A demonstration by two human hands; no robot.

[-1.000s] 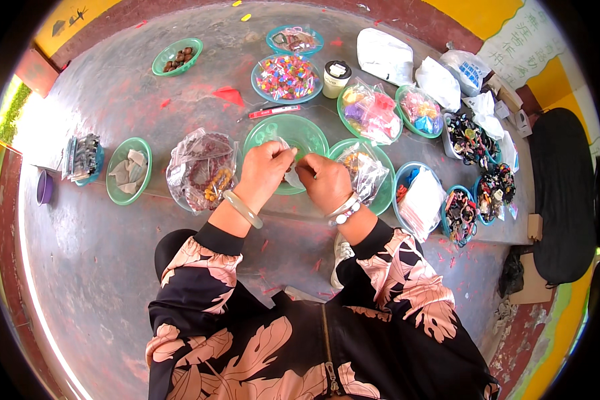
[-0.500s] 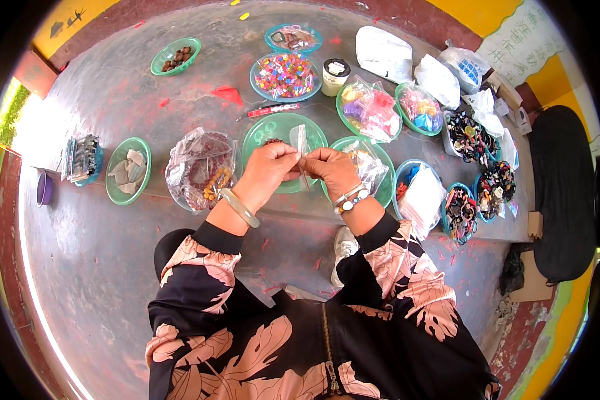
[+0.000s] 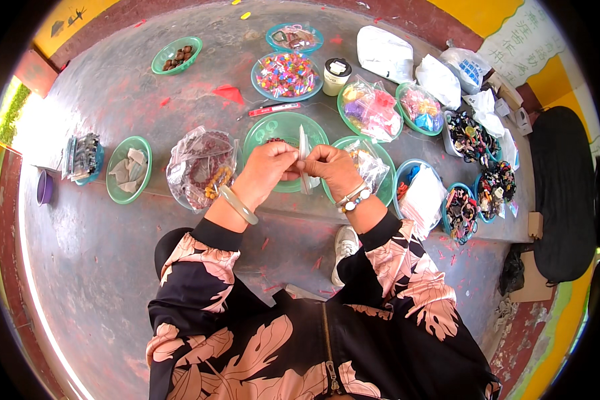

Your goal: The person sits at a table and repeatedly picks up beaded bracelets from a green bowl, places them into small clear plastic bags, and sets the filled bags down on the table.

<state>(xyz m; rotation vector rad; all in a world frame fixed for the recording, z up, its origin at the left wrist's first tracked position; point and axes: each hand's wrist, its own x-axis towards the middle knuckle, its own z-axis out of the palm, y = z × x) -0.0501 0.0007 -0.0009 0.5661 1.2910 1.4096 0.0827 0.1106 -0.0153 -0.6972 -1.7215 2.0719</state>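
A small clear plastic bag (image 3: 304,141) is pinched between my two hands, seen nearly edge-on. My left hand (image 3: 271,165) grips its left side with closed fingers; a pale bangle circles that wrist. My right hand (image 3: 333,168) pinches the bag from the right, with bracelets at the wrist. Beneath the hands is a green plastic bowl (image 3: 263,125), with some dark red beads (image 3: 275,141) partly hidden behind my left hand. Left of it lies a large clear bag (image 3: 203,168) of dark red and yellow bead strings. A second green bowl (image 3: 385,193) with plastic packets is right of my right hand.
Beyond the hands stand a bowl of colourful small pieces (image 3: 287,75), a lidded cup (image 3: 336,75) and a red-and-white box cutter (image 3: 275,109). Bowls of packets and hair ties (image 3: 460,212) crowd the right. A bowl of grey-white pieces (image 3: 128,171) sits left, near a step edge.
The bag has turned slightly between my fingers and looks narrower. Both hands stay nearly in place, my right hand a touch further right.
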